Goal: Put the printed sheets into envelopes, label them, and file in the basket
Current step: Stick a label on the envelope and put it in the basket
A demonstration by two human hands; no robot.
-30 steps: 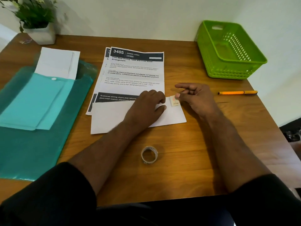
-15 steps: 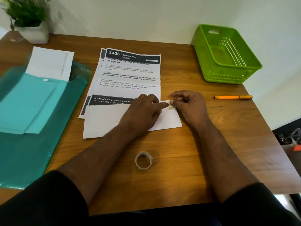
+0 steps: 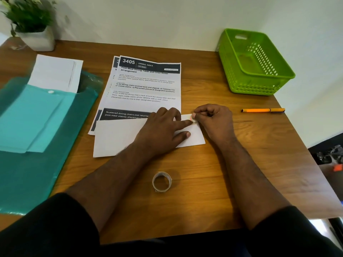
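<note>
From the head camera, a white envelope (image 3: 130, 138) lies flat on the bench (image 3: 204, 182), partly on top of the printed sheets (image 3: 146, 84). The left hand (image 3: 161, 130) lies flat on the envelope with its fingers straight, probably to keep it from sliding. One left finger points at a small label (image 3: 192, 120) on the envelope's far right corner. The right hand (image 3: 213, 120) has its grip pinched together on that label, so it looks like the label is being stuck down or fixed in place.

The green basket (image 3: 259, 86) waits at the far right of the bench, well apart from the hands, with nothing seen inside it. An orange pen (image 3: 262, 110) lies between the right hand and the basket, so it may get bumped on the way. A tape roll (image 3: 161, 181) stands near the person. On the left are a teal folder (image 3: 37, 115) with white paper (image 3: 55, 71) sticking out and a potted plant (image 3: 31, 25).
</note>
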